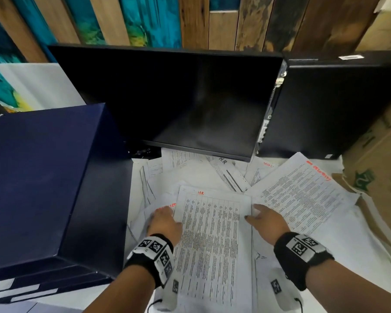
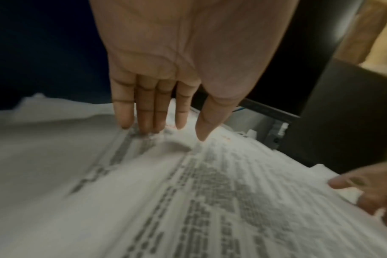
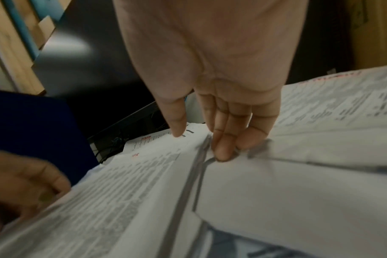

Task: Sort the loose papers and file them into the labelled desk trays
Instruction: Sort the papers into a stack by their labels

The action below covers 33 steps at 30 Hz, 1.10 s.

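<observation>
Loose printed papers cover the white desk. On top lies a table sheet marked "HR" in red (image 1: 212,233). My left hand (image 1: 165,219) is at its left edge. The straight fingers (image 2: 144,113) touch the papers beside it and the thumb tip rests on the sheet (image 2: 221,174). My right hand (image 1: 260,216) straddles the right edge, with its thumb over the sheet (image 3: 144,174) and its lightly bent fingertips (image 3: 223,148) on the paper beside it. Neither hand grips anything. The stacked dark blue desk trays (image 1: 43,177) stand to the left, their labels unreadable.
A dark monitor (image 1: 178,98) leans over the back of the paper pile. A black computer case (image 1: 336,105) stands behind on the right, next to a cardboard box (image 1: 382,166). More sheets with red headings (image 1: 303,195) fan out to the right.
</observation>
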Motion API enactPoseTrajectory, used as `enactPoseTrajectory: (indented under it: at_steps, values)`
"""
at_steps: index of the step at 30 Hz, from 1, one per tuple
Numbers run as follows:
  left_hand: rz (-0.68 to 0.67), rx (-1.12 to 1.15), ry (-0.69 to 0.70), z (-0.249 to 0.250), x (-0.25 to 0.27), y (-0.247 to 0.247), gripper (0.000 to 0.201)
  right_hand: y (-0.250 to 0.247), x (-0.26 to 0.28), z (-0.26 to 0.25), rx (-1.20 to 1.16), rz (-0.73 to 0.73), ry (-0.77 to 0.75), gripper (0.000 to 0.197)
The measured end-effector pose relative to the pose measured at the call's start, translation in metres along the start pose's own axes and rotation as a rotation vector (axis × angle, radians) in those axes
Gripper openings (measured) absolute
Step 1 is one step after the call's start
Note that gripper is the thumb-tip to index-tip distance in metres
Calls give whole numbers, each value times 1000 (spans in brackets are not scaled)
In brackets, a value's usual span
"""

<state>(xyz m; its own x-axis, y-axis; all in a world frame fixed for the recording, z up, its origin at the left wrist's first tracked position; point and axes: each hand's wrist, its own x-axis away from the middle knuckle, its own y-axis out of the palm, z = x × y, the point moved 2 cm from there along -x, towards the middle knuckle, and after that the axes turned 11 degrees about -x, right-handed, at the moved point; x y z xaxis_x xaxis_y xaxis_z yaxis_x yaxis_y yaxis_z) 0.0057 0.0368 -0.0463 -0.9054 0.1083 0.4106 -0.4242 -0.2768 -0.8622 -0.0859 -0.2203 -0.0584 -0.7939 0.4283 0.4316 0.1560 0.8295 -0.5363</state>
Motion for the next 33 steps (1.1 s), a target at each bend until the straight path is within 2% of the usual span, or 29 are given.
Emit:
enactPoseTrajectory:
  at_steps: [2,4,6,9,11,15,17,20,22,24,26,28,30,33]
  values:
    - [-32,170,-90,-12,-7,6,45,4,-3,5,-134,30,56,60]
    - [-81,303,-101,-16,-10,12,42,8,-5,9,-229,55,88,56]
    - [-143,332,-39,-16,-9,18,35,9,-6,9,-269,67,79,52]
    - [-221,258,116,-13,-3,22,17,6,-5,5,-314,76,61,49]
    - [-229,235,185,-15,0,20,15,4,-4,7,-370,109,76,48]
    - [-190,172,201,-24,-5,17,21,4,-6,14,-505,77,128,54]
    - [-103,96,214,-27,-9,17,22,7,-3,13,-461,12,86,53]
    - [12,149,213,-35,-12,24,39,11,2,6,-335,-70,-15,37]
    - [27,100,236,-35,-8,28,53,7,1,2,-317,-12,-43,27]
    - [85,40,181,-37,-4,27,68,-6,-4,-1,-276,70,-61,27]
    - [146,-42,63,-42,-4,26,82,-29,-9,0,-174,167,-28,33]
    - [120,-57,-64,-49,-5,23,96,-55,-16,8,-79,277,37,38]
    - [78,32,-188,-55,-9,17,103,-81,-22,16,-2,360,102,37]
    - [31,154,-250,-59,-17,11,108,-109,-24,33,13,439,183,30]
